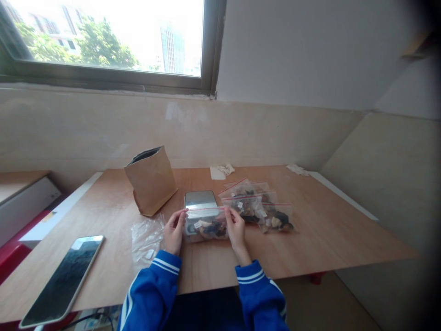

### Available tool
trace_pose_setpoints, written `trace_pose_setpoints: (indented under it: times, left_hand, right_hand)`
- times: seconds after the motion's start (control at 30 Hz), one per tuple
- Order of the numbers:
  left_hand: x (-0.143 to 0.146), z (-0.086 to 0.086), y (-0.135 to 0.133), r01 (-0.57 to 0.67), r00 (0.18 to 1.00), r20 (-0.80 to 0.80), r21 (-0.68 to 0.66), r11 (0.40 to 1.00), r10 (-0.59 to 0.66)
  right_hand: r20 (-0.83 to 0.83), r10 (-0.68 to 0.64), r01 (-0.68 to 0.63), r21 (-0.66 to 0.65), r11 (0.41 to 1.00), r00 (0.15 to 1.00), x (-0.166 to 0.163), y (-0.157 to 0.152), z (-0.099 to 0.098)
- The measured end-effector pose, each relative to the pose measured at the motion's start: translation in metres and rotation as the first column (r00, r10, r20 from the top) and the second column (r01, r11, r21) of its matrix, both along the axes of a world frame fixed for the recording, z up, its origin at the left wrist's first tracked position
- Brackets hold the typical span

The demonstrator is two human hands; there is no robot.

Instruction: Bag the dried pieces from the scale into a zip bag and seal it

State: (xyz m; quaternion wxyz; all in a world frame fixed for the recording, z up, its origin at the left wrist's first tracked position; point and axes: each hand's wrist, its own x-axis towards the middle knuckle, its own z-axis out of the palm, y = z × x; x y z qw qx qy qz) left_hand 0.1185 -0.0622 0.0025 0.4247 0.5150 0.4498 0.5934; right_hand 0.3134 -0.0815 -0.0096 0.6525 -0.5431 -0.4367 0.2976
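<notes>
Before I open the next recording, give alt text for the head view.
A person's left hand and right hand pinch the top corners of a filled zip bag, partly hiding what looks like a scale. On the wooden table, more filled zip bags lie to the right, a brown paper bag and smartphone to the left.

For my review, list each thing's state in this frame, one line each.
Left hand: pinching the held bag's top edge
Right hand: pinching the same edge
Held bag: filled; seal unclear
Filled bags: lying in an overlapping pile
Paper bag: upright, open
Loose plastic bags: lying flat
Phone: face up, screen dark
</notes>
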Motion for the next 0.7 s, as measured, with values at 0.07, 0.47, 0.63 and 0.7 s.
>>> trace_pose_setpoints:
  times: [0.07,0.47,0.63,0.7]
  left_hand:
    - [-0.001,0.001,-0.001,0.008,0.999,-0.031,-0.008,1.0,-0.008]
    - [-0.003,-0.003,0.002,-0.028,0.999,0.036,-0.097,0.995,0.031]
    - [-0.003,-0.002,-0.001,-0.11,0.993,-0.04,-0.059,0.992,0.107]
    - [-0.002,-0.001,-0.003,-0.124,0.99,-0.071,-0.038,0.992,0.121]
  right_hand:
    - [0.005,-0.029,0.029,0.018,0.999,1.0,0.0,0.002,-0.007]
    - [0.337,-0.104,0.07,0.114,0.991,0.936,0.004,0.0,-0.017]
    - [0.372,-0.175,0.13,0.144,0.981,0.912,0.004,0.002,-0.017]
    - [0.367,-0.183,0.136,0.151,0.979,0.912,0.004,0.001,-0.017]
